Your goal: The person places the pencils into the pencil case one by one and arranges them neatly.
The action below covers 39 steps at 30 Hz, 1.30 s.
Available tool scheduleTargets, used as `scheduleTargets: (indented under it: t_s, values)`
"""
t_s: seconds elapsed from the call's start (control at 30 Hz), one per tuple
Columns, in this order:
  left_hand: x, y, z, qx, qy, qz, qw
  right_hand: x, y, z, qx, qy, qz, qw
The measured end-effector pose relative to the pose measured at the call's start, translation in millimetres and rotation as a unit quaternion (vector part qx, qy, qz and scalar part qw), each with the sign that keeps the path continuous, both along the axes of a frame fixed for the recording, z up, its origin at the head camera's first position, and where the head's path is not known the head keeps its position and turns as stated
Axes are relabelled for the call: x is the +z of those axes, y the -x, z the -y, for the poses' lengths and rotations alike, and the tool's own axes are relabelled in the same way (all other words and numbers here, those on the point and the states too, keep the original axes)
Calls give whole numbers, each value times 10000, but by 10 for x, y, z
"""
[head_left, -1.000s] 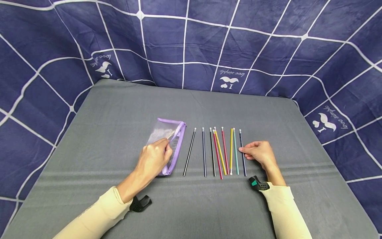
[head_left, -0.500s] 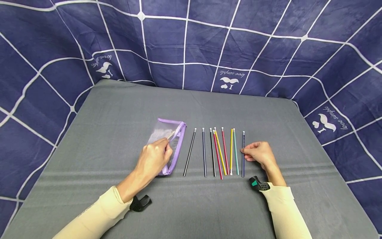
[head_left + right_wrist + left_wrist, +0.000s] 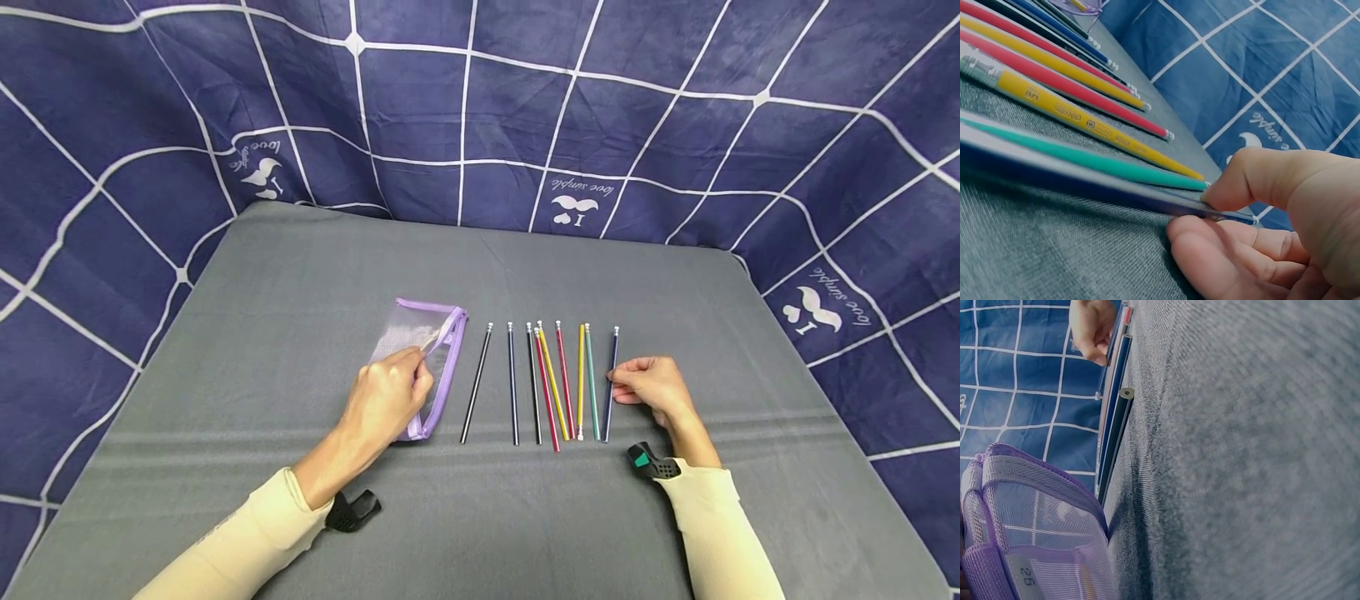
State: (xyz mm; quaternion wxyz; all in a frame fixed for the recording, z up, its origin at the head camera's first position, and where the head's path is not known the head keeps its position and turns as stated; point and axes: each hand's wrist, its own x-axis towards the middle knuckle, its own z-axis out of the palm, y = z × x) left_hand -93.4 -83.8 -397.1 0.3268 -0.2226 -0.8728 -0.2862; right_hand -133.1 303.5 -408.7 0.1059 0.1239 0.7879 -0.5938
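My right hand (image 3: 656, 387) pinches a dark blue pencil (image 3: 615, 350) between thumb and fingers, at the right end of a row of pencils. In the right wrist view that blue pencil (image 3: 1085, 180) slants close over the grey cloth, beside a green pencil (image 3: 1110, 164). On the left, my left hand (image 3: 386, 400) grips the opening edge of a mesh pencil case (image 3: 450, 367) with purple trim. Something thin and pale shows inside the case by the fingers. The left wrist view shows the case (image 3: 1054, 519) standing up from the cloth, its zip edge raised.
Several pencils lie side by side between the hands: a black pencil (image 3: 476, 383) nearest the case, then a blue pencil (image 3: 513, 383), and red, yellow and green ones. A grey cloth (image 3: 480, 517) covers the table. A blue checked curtain (image 3: 420, 100) encloses the back and sides.
The dark blue pencil in my right hand has turned, its eraser end swinging right and its lower end left. The right hand has barely shifted. My left hand and the pencil case stay put.
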Motion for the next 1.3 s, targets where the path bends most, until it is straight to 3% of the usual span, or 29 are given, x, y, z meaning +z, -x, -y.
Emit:
scheduleTargets:
  t_s: [0.4,0.97,1.3]
  values:
    - [-2,1,-8,-6,2,-9,10000,-14,-11,76,-369,724,-265,9963]
    - [0,1,-9,42,68,69,9999,-47,32,402,-630,1600,-863,9813]
    - [-4,1,-21,91,75,82,9999,-49,34,630,-362,1891,-912,9770]
